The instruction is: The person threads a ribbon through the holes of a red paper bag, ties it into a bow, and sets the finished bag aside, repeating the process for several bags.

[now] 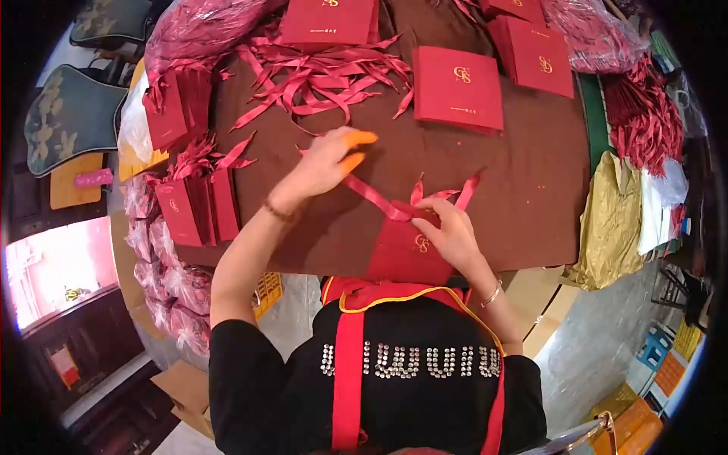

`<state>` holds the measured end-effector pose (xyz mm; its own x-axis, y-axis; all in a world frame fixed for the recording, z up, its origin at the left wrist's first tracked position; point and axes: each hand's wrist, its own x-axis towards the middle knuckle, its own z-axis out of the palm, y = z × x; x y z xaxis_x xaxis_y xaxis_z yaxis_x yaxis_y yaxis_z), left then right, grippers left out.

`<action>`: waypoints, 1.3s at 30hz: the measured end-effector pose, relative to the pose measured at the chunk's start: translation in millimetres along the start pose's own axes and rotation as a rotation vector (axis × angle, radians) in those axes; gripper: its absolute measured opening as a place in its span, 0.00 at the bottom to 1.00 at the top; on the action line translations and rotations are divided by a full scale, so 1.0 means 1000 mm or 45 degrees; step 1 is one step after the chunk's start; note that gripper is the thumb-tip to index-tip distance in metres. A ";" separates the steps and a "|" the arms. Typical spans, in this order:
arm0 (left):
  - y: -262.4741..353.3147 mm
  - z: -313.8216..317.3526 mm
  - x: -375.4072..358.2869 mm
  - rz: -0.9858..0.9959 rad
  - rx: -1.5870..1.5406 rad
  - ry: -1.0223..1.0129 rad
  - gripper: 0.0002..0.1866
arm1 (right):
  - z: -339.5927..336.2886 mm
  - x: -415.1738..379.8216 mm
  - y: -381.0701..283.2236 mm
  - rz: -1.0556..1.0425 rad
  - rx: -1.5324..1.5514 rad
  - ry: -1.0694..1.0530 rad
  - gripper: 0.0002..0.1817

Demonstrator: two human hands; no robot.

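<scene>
A small red paper gift bag (409, 254) with a gold monogram lies at the table's near edge. My right hand (447, 227) pinches red ribbon at its top edge. From there the red ribbon (371, 196) stretches up and left to my left hand (326, 163), whose curled fingers are closed around it. Orange finger covers sit on the thumb and a finger of that hand, and these two tips are apart. Other ribbon ends (468, 191) stick up behind the bag. The ribbon inside my left hand is hidden.
A heap of loose red ribbons (318, 76) lies across the brown-covered table (531, 205). Stacked red bags (459, 87) stand beyond my hands, with more bags (189, 208) at the left. Plastic-wrapped bundles (178, 292) and a gold sack (614, 227) flank the table.
</scene>
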<state>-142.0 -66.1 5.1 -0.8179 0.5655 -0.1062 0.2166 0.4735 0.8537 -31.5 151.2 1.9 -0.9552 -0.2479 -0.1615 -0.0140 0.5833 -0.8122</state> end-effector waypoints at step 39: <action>0.038 -0.019 -0.077 0.012 -1.654 0.214 0.20 | -0.052 -0.048 0.017 0.589 0.674 0.004 0.10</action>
<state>-81.3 -104.6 55.5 -0.8957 0.4297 -0.1139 -0.3691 -0.5759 0.7295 -1.6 213.3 25.5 -0.8293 -0.0628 -0.5553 0.5390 0.1728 -0.8244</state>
